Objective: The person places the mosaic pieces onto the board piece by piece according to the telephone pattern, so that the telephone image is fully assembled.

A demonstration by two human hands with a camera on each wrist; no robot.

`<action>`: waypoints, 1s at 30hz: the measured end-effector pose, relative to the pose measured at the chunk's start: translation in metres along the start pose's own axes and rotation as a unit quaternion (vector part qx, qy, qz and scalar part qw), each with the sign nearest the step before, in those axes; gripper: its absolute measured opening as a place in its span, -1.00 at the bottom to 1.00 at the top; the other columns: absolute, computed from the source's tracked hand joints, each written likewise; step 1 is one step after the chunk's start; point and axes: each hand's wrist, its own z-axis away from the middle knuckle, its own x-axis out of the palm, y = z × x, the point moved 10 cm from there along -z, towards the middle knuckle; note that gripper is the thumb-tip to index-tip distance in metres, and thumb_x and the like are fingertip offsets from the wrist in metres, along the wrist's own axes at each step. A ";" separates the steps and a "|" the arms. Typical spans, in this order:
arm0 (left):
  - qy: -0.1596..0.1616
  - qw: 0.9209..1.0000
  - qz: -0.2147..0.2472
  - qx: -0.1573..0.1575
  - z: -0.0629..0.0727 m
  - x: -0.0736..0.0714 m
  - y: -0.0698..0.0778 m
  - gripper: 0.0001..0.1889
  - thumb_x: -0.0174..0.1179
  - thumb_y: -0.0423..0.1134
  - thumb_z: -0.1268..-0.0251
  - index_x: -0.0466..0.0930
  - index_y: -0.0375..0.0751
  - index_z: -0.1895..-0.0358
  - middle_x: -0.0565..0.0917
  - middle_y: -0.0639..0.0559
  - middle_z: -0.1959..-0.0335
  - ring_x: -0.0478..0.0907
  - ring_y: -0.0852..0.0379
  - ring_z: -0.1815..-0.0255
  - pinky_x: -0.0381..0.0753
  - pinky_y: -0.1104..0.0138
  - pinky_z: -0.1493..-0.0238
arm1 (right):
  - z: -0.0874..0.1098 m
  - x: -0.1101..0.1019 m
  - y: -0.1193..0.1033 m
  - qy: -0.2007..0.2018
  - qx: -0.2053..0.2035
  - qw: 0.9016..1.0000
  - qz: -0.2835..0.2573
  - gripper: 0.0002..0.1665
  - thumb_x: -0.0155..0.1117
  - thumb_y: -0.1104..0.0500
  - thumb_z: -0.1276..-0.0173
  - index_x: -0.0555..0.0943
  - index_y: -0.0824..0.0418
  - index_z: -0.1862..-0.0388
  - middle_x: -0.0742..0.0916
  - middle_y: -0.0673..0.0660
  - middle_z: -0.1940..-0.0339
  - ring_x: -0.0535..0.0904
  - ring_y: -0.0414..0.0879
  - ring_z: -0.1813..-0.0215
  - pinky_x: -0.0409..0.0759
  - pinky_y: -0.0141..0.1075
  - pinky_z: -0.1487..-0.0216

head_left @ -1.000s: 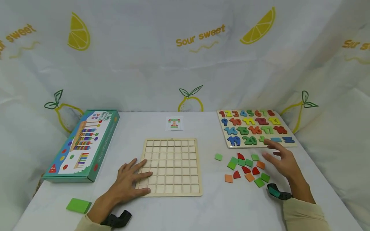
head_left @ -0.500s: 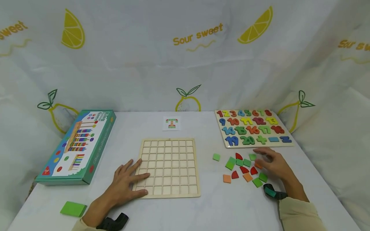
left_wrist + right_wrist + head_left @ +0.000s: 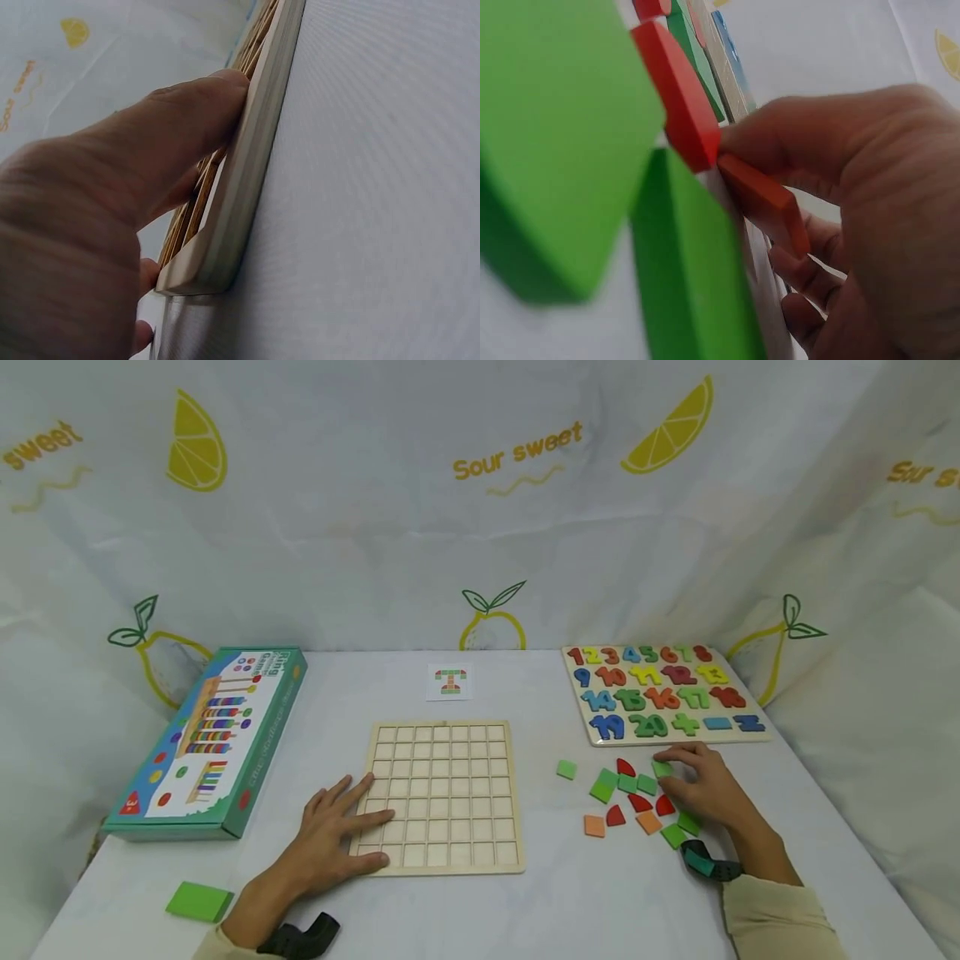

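Before lemon-print cloth (image 3: 360, 552), on your white counter (image 3: 585, 902): left hand (image 3: 322, 839) spread on wooden grid board (image 3: 457, 795), right hand (image 3: 705, 787) pinching green square tile (image 3: 662, 768).

I read "Sour sweet" in orange on the white backdrop (image 3: 517, 450) at top centre, cut-off repeats at both edges. At right, a number board (image 3: 720, 713) carries coloured numerals (image 3: 662, 698) 1 to 20 and a plus sign (image 3: 686, 723). The box (image 3: 217, 735) at left says "Game".

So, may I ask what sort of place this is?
Probably an indoor corner set up for play or recording, though I cannot be sure: a lemon-printed cloth hangs behind a white table, which bears a wooden grid board and a number board.
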 end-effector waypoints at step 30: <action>-0.002 1.000 -0.012 -0.004 -0.001 0.001 0.000 -0.41 0.35 0.27 0.02 0.70 0.05 -0.08 0.27 -0.23 -0.42 0.03 -0.37 -0.41 -0.13 -0.29 -0.22 | 0.000 -0.008 -0.005 0.055 0.008 0.997 0.052 -0.66 0.28 0.28 -0.29 0.55 0.36 -0.02 0.49 0.39 -0.07 0.33 0.37 -0.13 0.32 0.31 -0.10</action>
